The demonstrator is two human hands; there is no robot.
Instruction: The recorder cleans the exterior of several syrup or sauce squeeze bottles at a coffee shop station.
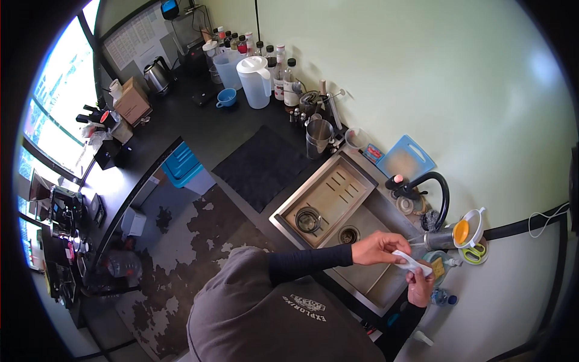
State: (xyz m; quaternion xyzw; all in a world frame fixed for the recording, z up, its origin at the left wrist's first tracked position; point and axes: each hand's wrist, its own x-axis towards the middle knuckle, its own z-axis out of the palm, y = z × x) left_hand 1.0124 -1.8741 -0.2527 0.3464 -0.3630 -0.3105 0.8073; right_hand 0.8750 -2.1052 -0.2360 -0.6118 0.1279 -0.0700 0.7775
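Over the right basin of the steel sink (369,288), both my hands are on a small, long white piece (412,263). It looks like a folded cloth or a plastic part, and I cannot make out which. My left hand (379,248) pinches its left end with closed fingers. On the other end, my right hand (420,289) has thumb and fingers closed around it. Just beyond the hands is the black curved faucet (445,190). A steel cup with a drain insert (308,219) sits in the left basin's tray.
Past the sink's left end lies a black mat (260,166) on the dark counter. A metal shaker cup (318,137), a white-lidded pitcher (254,84) and several bottles stand along the wall. A blue cutting board (405,160) leans behind the sink. Green-handled scissors (476,254) and a blue-capped bottle (445,297) are at right.
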